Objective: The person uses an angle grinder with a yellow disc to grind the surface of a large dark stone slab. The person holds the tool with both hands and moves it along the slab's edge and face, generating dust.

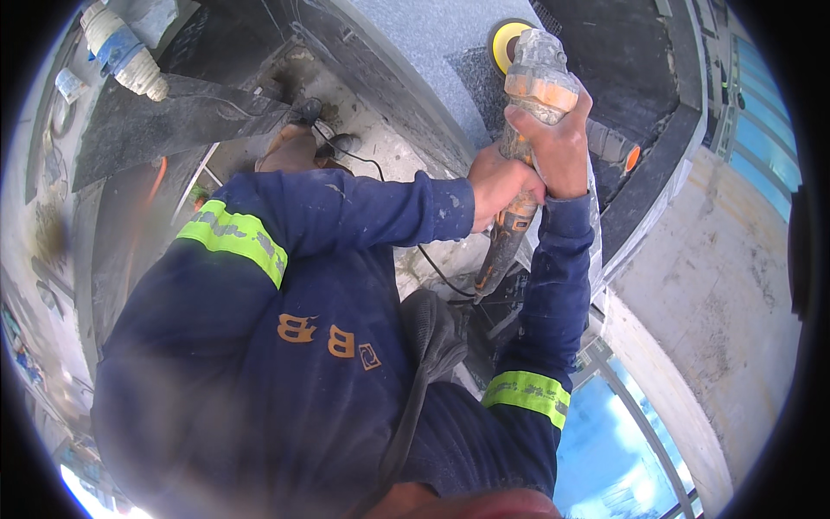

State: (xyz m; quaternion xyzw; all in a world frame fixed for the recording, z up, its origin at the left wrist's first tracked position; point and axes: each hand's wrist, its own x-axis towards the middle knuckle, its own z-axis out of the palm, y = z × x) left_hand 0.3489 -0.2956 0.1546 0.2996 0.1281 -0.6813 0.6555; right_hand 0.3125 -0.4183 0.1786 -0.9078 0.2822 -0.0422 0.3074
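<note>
A dusty grey-and-orange angle grinder (540,82) is held in both hands. Its yellow round pad (502,50) is at the pale speckled stone surface (415,35), near the top. My right hand (560,138) wraps round the tool just behind its head. My left hand (506,186) is closed round its body lower down, beside my right wrist. A black cord (432,264) runs from the tool's lower end.
A dusty taped tool (125,56) lies on dark stone slabs at upper left. My feet (333,145) are on a stained floor among slabs. An orange-capped cylindrical tool (609,147) rests on dark stone at right, beside a concrete ledge (692,320).
</note>
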